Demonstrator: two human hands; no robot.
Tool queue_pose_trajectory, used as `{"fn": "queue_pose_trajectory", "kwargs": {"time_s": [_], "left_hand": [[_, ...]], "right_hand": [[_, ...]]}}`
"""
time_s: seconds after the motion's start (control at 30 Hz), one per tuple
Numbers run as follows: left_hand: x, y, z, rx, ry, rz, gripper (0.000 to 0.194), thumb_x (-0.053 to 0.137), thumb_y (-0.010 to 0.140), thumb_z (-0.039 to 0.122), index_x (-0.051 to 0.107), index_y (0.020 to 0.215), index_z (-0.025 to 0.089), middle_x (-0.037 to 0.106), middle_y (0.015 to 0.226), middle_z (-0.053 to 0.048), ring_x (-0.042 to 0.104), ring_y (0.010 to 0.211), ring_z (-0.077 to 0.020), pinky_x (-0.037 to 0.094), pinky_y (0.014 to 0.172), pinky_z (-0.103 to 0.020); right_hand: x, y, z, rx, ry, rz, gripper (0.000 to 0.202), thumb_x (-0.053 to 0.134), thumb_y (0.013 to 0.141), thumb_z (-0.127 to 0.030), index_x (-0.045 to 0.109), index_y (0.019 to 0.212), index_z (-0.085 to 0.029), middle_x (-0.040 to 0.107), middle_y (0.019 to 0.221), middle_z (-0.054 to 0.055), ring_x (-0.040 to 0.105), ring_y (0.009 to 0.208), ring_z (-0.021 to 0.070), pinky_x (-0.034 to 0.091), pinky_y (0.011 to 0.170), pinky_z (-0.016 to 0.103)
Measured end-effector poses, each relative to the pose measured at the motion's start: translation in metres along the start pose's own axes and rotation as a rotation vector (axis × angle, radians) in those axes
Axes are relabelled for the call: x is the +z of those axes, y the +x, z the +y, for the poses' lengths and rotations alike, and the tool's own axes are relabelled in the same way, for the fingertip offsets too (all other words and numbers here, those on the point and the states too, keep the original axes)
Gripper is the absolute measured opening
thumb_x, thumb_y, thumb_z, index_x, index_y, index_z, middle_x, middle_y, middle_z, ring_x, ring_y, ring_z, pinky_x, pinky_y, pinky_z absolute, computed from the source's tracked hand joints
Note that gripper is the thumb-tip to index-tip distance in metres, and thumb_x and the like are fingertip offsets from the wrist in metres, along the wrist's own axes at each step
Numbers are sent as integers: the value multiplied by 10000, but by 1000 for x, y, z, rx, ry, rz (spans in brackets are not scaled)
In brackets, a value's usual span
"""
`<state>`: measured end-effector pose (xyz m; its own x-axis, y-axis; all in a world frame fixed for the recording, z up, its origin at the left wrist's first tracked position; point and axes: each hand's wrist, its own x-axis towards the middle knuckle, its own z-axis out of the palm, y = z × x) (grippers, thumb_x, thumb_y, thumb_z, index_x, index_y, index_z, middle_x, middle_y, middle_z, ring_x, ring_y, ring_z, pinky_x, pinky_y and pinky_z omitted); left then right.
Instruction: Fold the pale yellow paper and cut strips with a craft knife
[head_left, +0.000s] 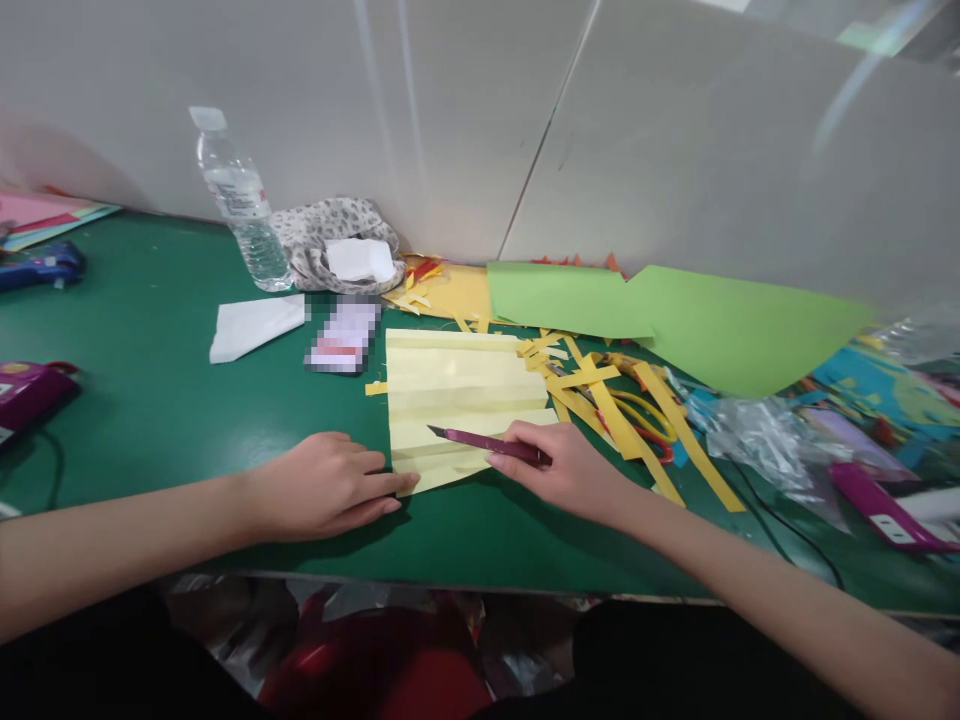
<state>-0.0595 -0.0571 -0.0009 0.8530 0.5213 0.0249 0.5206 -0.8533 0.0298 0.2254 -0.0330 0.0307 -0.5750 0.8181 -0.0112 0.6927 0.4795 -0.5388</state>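
Observation:
A creased sheet of pale yellow paper (457,365) lies on the green table, with fold lines running across it. My left hand (337,488) rests at its lower left corner, fingers stretched out and the index fingertip on the paper. In my right hand (551,465) is a dark red craft knife (487,441), gripped between thumb and fingers. Its blade points left, over the lower part of the sheet. Whether the blade touches the paper, I cannot tell.
Yellow paper strips (622,420) and yellow-handled scissors (649,412) lie right of the sheet. Green paper (720,325) is behind them. A water bottle (244,205), a patterned cloth pouch (330,225) and a blurred-out phone (345,338) stand or lie at the back left. Crumpled plastic (772,440) is at right.

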Motion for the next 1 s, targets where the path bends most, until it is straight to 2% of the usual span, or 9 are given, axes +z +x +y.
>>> {"fn": "queue_pose_trajectory", "kwargs": {"time_s": [0.13, 0.23, 0.33, 0.43, 0.67, 0.87, 1.0], "left_hand": [[-1, 0, -1, -122, -190, -18, 341, 278, 961, 352, 524, 1196, 334, 607, 784, 10, 590, 649, -142, 335, 548, -259], [0, 1, -2, -337, -417, 12, 310, 315, 941, 410, 586, 1038, 295, 613, 870, 14, 595, 723, -133, 366, 582, -232], [0, 4, -2, -636, -548, 13, 306, 423, 865, 513, 541, 871, 231, 564, 676, 33, 544, 590, -131, 347, 513, -229], [-3, 9, -1, -775, -614, -22, 316, 534, 777, 536, 484, 862, 235, 500, 568, 60, 527, 547, -146, 320, 477, -231], [-6, 18, 6, -807, -697, -20, 362, 616, 702, 460, 403, 897, 243, 499, 555, 80, 540, 540, -159, 310, 485, -241], [-1, 18, 10, -740, -839, 53, 291, 600, 720, 363, 374, 857, 239, 605, 820, 41, 544, 543, -115, 343, 490, -234], [1, 17, 9, -724, -884, 76, 275, 606, 724, 333, 360, 797, 233, 588, 751, 60, 531, 513, -98, 346, 460, -211]], "right_hand": [[2, 0, 3, 26, -49, -64, 332, 484, 859, -435, 482, 644, -182, 386, 501, -63, 360, 456, 79, 244, 473, 219], [3, -1, 4, 20, -101, -66, 349, 483, 857, -433, 451, 616, -183, 386, 502, -61, 376, 469, 82, 247, 491, 224], [6, -3, 5, -19, -141, -89, 346, 477, 867, -422, 460, 620, -180, 427, 525, -48, 389, 488, 87, 249, 504, 226], [8, -6, 5, -87, -205, -109, 325, 475, 877, -396, 476, 638, -176, 484, 569, -24, 421, 527, 101, 260, 525, 230], [10, -13, 1, -116, -312, -156, 275, 459, 892, -355, 543, 710, -167, 568, 640, 29, 515, 610, 150, 320, 571, 250], [13, -13, 1, -131, -328, -175, 322, 429, 908, -379, 600, 749, -157, 616, 700, 61, 549, 660, 168, 360, 612, 266], [11, -12, -2, -143, -350, -179, 340, 425, 909, -392, 626, 769, -155, 633, 703, 65, 564, 670, 180, 361, 617, 276]]}}
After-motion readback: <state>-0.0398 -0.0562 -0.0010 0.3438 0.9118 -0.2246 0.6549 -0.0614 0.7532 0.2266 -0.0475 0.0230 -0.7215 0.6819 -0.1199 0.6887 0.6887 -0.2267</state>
